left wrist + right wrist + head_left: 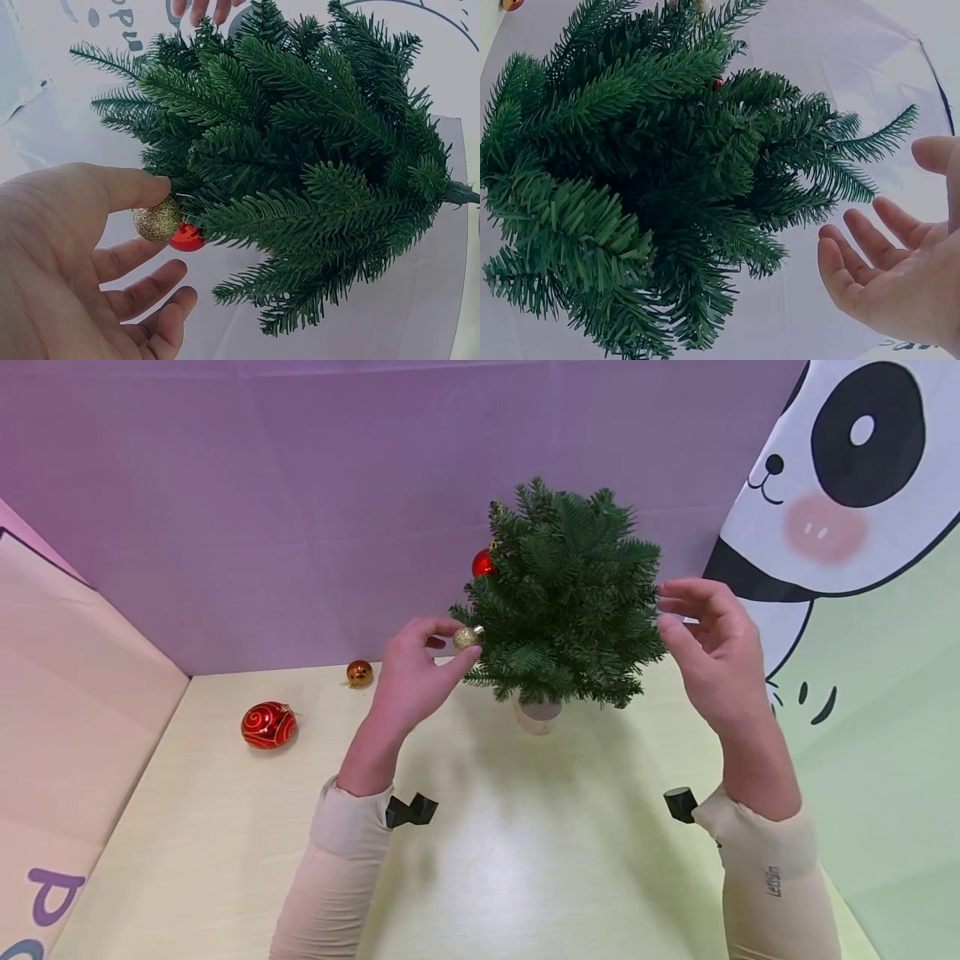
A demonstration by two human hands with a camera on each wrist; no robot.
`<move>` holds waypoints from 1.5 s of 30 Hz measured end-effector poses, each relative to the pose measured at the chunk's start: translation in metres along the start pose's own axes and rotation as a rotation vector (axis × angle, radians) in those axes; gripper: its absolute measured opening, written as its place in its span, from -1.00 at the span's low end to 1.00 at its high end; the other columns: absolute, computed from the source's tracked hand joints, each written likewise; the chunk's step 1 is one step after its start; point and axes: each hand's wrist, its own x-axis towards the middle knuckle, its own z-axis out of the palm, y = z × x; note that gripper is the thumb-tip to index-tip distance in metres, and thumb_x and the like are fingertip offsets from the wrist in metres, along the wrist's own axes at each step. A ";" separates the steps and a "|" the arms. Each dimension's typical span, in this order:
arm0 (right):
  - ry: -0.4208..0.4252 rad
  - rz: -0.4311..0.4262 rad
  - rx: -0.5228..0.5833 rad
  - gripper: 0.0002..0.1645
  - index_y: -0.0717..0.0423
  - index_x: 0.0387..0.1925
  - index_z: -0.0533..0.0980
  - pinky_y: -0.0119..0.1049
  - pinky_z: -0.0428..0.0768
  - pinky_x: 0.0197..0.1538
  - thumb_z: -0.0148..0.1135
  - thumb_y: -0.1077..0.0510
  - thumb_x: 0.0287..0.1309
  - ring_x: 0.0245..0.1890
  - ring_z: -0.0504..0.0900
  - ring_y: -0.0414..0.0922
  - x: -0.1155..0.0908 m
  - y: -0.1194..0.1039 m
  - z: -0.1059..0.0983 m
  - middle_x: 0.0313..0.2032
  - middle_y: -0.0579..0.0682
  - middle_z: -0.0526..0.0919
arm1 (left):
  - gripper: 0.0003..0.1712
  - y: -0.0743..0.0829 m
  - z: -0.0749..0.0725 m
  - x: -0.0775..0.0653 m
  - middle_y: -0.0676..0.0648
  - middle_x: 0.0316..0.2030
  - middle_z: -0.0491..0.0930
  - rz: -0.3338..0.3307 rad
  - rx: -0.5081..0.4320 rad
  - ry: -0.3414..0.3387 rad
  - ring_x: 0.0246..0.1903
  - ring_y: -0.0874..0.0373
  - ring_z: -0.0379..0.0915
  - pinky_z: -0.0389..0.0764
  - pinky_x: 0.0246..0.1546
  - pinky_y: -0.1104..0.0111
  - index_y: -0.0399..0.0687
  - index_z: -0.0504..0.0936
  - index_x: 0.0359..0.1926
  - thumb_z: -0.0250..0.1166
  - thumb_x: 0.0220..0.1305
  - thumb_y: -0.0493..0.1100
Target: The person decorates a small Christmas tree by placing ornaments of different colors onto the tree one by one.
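A small artificial Christmas tree (562, 593) stands in a pale pot (537, 717) near the back of the table. My left hand (423, 672) pinches a gold glitter bauble (466, 638) between thumb and forefinger, right beside the tree's left branches; the left wrist view shows the glitter bauble (156, 219) close to the needles. A shiny red bauble (483, 562) sits among the tree's upper left branches. Over on the right side, my right hand (712, 647) is held up near the branch tips with fingers loosely bent and nothing in them.
On the table's left lie a red bauble with gold swirls (269, 725) and, farther back, a small copper-coloured bauble (359, 673). A purple backdrop (337, 510) rises behind the tree, and a panda-print panel (847, 527) borders the right side.
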 end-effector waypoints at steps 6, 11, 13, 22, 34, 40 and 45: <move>-0.027 0.012 -0.005 -0.68 0.24 0.03 0.51 -0.37 0.45 0.03 0.08 0.38 0.26 -0.01 0.50 0.04 0.000 0.001 0.003 0.01 0.17 0.52 | -0.64 0.003 0.002 0.002 0.00 -0.03 0.53 0.014 -0.020 0.002 -0.08 0.06 0.43 0.50 -0.12 0.19 -0.04 0.63 0.00 0.38 0.21 -0.02; -0.034 0.017 -0.056 -0.71 0.27 0.01 0.51 -0.37 0.45 -0.01 0.09 0.36 0.27 -0.04 0.52 0.03 0.003 0.004 0.006 -0.01 0.22 0.52 | -0.63 0.007 0.003 0.003 0.01 -0.02 0.52 0.014 -0.025 0.004 -0.07 0.05 0.42 0.48 -0.12 0.19 -0.03 0.63 0.01 0.38 0.22 -0.02; -0.042 0.018 -0.080 -0.71 0.29 0.01 0.51 -0.37 0.45 -0.02 0.10 0.35 0.27 -0.05 0.53 0.03 0.003 0.005 0.008 -0.02 0.21 0.54 | -0.62 0.009 0.003 0.003 0.02 -0.02 0.53 0.013 -0.019 0.006 -0.07 0.08 0.42 0.48 -0.12 0.19 -0.02 0.63 0.02 0.38 0.22 -0.01; -0.095 0.022 -0.166 -0.67 0.41 0.05 0.46 -0.37 0.43 0.00 0.09 0.33 0.30 -0.02 0.51 -0.05 0.006 0.008 0.013 0.02 0.13 0.53 | -0.61 0.017 0.006 0.006 0.04 -0.06 0.52 0.017 -0.042 0.006 -0.08 0.11 0.41 0.46 -0.09 0.23 -0.04 0.62 0.03 0.39 0.21 -0.02; -0.185 -0.015 -0.341 -0.56 0.22 0.15 0.50 -0.25 0.47 -0.01 0.24 0.30 0.23 -0.02 0.50 -0.07 0.009 0.022 0.023 0.07 0.06 0.54 | -0.62 0.014 0.009 0.005 0.02 -0.07 0.53 0.031 -0.062 -0.009 -0.08 0.05 0.43 0.49 -0.11 0.24 -0.06 0.62 0.02 0.38 0.22 -0.04; -0.178 -0.001 -0.367 -0.59 0.24 0.09 0.54 -0.13 0.46 -0.02 0.29 0.28 0.19 -0.03 0.50 -0.04 0.009 0.025 0.025 0.01 0.10 0.57 | -0.62 0.012 0.011 0.004 0.01 -0.06 0.52 0.030 -0.067 -0.016 -0.07 0.06 0.43 0.49 -0.09 0.23 -0.06 0.62 0.03 0.37 0.23 -0.05; -0.174 0.002 -0.372 -0.60 0.25 0.08 0.54 -0.14 0.45 -0.02 0.28 0.29 0.20 -0.02 0.49 -0.05 0.009 0.025 0.025 0.01 0.11 0.57 | -0.61 0.015 0.010 0.005 0.00 -0.07 0.52 0.034 -0.064 -0.018 -0.06 0.03 0.44 0.49 -0.11 0.22 -0.07 0.61 0.04 0.38 0.23 -0.05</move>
